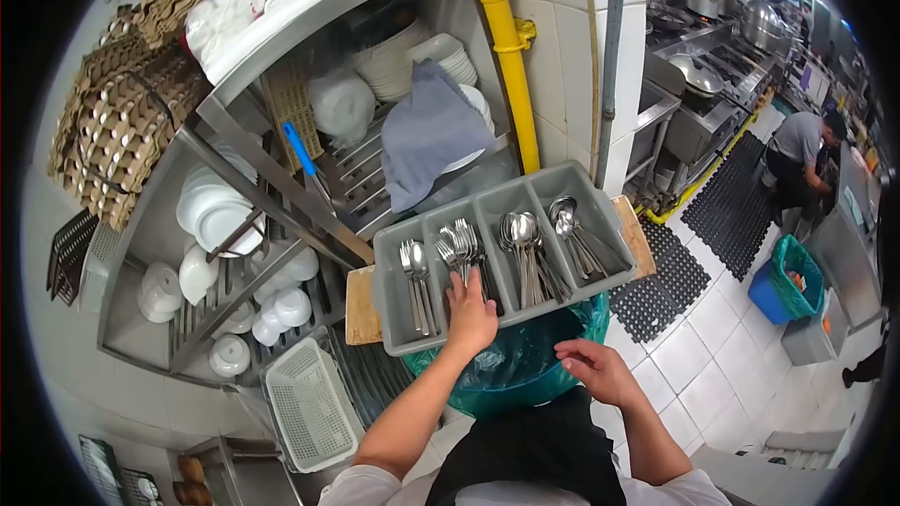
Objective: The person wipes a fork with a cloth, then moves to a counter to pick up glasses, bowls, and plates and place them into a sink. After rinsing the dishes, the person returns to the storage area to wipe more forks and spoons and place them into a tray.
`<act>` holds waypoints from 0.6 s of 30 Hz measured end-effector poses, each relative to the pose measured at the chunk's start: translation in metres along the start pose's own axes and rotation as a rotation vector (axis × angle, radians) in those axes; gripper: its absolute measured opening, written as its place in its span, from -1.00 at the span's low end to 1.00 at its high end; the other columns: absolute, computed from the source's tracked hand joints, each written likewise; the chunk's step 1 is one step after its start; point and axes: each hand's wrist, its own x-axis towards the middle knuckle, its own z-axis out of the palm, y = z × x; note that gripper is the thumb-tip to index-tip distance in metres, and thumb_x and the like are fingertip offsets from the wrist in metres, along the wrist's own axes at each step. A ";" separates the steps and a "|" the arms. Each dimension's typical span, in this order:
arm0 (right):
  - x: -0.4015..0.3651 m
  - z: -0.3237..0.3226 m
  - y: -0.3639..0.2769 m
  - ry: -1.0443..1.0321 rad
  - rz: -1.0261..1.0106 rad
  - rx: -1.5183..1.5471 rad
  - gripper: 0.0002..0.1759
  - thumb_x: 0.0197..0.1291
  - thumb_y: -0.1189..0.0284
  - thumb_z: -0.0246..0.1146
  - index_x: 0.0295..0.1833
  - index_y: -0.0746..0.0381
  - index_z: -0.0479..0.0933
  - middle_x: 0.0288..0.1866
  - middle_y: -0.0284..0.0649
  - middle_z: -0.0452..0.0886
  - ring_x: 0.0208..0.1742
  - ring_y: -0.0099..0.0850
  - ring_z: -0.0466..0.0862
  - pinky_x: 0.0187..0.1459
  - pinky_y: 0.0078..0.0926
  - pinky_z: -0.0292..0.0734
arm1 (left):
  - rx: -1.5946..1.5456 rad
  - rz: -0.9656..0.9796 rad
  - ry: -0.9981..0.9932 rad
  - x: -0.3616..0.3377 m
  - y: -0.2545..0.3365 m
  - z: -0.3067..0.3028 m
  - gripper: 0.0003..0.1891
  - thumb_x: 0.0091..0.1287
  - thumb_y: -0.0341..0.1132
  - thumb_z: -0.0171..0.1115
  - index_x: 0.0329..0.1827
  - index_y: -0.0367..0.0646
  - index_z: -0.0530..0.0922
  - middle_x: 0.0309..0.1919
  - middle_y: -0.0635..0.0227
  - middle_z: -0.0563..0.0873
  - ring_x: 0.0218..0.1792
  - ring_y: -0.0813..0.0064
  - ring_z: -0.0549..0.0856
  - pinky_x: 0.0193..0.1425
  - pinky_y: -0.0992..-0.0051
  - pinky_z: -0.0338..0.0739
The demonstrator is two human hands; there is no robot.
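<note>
The left hand (471, 314), its grip hidden, touches the forks (459, 245) lying lengthwise straight ahead in the 4-slot cutlery tray (581, 189), while the right hand (600, 370) hovers open and empty, farther back.

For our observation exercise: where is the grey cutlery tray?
The cutlery tray sits centre of the head view, on a wooden board above the green bin, beside the dish rack; left hand touching it.
</note>
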 end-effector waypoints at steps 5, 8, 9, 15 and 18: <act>-0.001 0.001 0.008 -0.010 -0.007 0.002 -0.70 0.24 0.46 0.22 0.09 0.24 0.53 -0.10 -0.21 0.65 -0.09 -0.45 0.63 -0.04 -0.51 0.52 | 0.192 -0.041 -0.144 0.016 0.000 -0.006 -0.24 0.10 -0.58 -0.01 0.47 -0.20 0.07 0.43 -0.35 -0.12 0.44 -0.22 0.02 0.48 0.25 0.06; 0.000 -0.002 0.007 -0.016 -0.032 0.008 -0.70 0.24 0.44 0.23 0.09 0.23 0.53 -0.08 -0.20 0.65 -0.07 -0.44 0.63 -0.03 -0.50 0.53 | 0.178 -0.005 -0.156 0.028 -0.012 -0.004 -0.23 0.04 -0.63 -0.04 0.45 -0.23 0.12 0.41 -0.39 -0.06 0.43 -0.17 0.09 0.47 0.29 0.11; 0.001 -0.001 0.007 -0.023 -0.047 0.019 -0.69 0.24 0.44 0.24 0.09 0.23 0.53 -0.08 -0.20 0.65 -0.07 -0.43 0.63 -0.03 -0.50 0.53 | 0.193 -0.002 -0.159 0.034 -0.015 -0.002 -0.23 0.04 -0.63 -0.04 0.45 -0.23 0.12 0.41 -0.39 -0.06 0.43 -0.17 0.09 0.47 0.29 0.11; 0.005 0.000 0.019 -0.066 -0.107 0.084 -0.67 0.25 0.44 0.22 0.12 0.26 0.51 -0.05 -0.16 0.63 -0.04 -0.42 0.62 0.01 -0.49 0.52 | -0.330 -0.101 0.188 0.051 -0.034 0.003 -0.25 0.11 -0.50 0.17 0.43 -0.27 0.12 0.40 -0.23 0.13 0.36 -0.06 0.29 0.38 0.29 0.25; 0.002 -0.004 0.020 -0.081 -0.044 0.095 -0.67 0.26 0.44 0.21 0.13 0.27 0.50 -0.05 -0.15 0.62 -0.02 -0.42 0.62 0.03 -0.48 0.52 | -0.093 -0.076 0.023 0.021 -0.017 -0.006 -0.19 0.13 -0.41 0.24 0.46 -0.28 0.05 0.38 -0.29 0.13 0.37 -0.07 0.28 0.38 0.29 0.25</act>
